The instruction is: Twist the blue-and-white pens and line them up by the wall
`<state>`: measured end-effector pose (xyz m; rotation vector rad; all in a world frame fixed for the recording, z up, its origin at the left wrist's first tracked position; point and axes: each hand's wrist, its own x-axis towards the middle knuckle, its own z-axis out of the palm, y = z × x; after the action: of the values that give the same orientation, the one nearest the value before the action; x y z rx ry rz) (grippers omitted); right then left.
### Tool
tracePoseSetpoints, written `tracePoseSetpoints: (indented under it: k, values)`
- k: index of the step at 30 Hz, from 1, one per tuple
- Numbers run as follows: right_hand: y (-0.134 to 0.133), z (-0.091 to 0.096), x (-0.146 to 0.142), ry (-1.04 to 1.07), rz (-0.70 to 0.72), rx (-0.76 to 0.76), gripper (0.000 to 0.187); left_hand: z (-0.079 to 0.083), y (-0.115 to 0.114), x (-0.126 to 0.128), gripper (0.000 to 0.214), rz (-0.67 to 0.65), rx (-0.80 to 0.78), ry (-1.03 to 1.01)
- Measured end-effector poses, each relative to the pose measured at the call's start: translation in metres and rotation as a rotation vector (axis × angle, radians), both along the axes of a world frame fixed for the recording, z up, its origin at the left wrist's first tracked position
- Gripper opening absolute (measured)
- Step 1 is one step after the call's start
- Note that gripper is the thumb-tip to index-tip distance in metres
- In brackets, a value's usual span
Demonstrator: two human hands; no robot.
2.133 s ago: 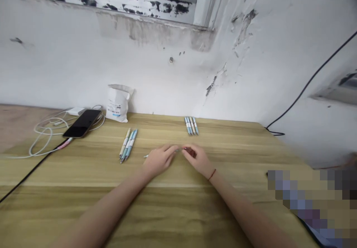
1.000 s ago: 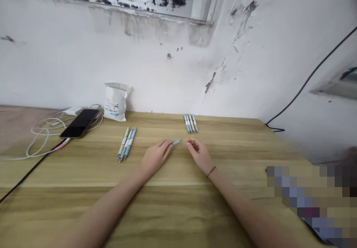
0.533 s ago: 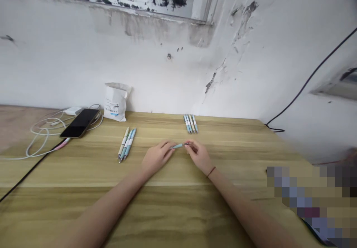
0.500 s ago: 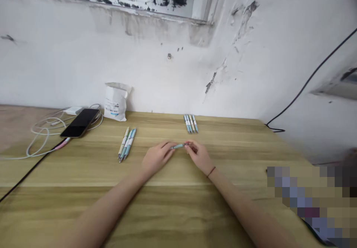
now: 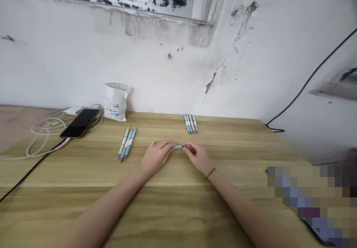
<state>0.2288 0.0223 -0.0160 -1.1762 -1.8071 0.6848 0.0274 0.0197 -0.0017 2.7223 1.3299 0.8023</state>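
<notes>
Between my two hands lies a light blue-green pen (image 5: 177, 147), held level above the wooden table (image 5: 167, 211). My left hand (image 5: 157, 155) is closed on its left end. The fingertips of my right hand (image 5: 198, 157) pinch the pen's metal tip at the other end. My fingers hide part of the barrel. To the left of my left hand, three pens (image 5: 127, 144) lie side by side, one yellowish and two blue-green. Beyond my hands, near the wall, several pens (image 5: 191, 124) form a neat row, mostly blue with a yellowish one among them.
A white packet (image 5: 115, 102) with a printed label stands against the wall (image 5: 153, 65). At left, a black phone (image 5: 80, 123) rests among white cables (image 5: 41, 144), and a black cable (image 5: 28, 173) runs off the near left side. A pixelated patch covers the lower right.
The pen has turned to lie more level, its right end lowered slightly. My right fingers have shifted a little to the left and down. The other pens have stayed put.
</notes>
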Motion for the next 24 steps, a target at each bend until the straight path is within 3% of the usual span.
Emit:
tracePoseSetpoints:
  k: [4, 9, 15, 21, 24]
  values:
    - [-0.002, 0.0028, 0.0009, -0.081, -0.005, 0.024, 0.02, 0.0001, -0.0011, -0.0004, 0.026, -0.006, 0.03, -0.007]
    - [-0.0031, 0.0046, 0.0007, -0.161, -0.007, 0.054, 0.035, 0.002, -0.0029, 0.0008, 0.025, -0.025, 0.035, -0.026]
    - [-0.001, -0.0016, -0.0005, -0.059, 0.027, 0.037, 0.024, 0.0025, -0.0029, 0.0021, 0.025, 0.013, 0.028, -0.058]
    - [-0.0018, 0.0016, -0.0005, -0.182, 0.043, 0.074, 0.029, 0.0011, -0.0019, 0.0009, 0.024, -0.003, 0.029, -0.057]
    - [-0.0017, 0.0013, -0.0009, -0.142, 0.037, 0.081, 0.019, 0.001, -0.0018, 0.0007, 0.023, 0.004, 0.027, -0.071]
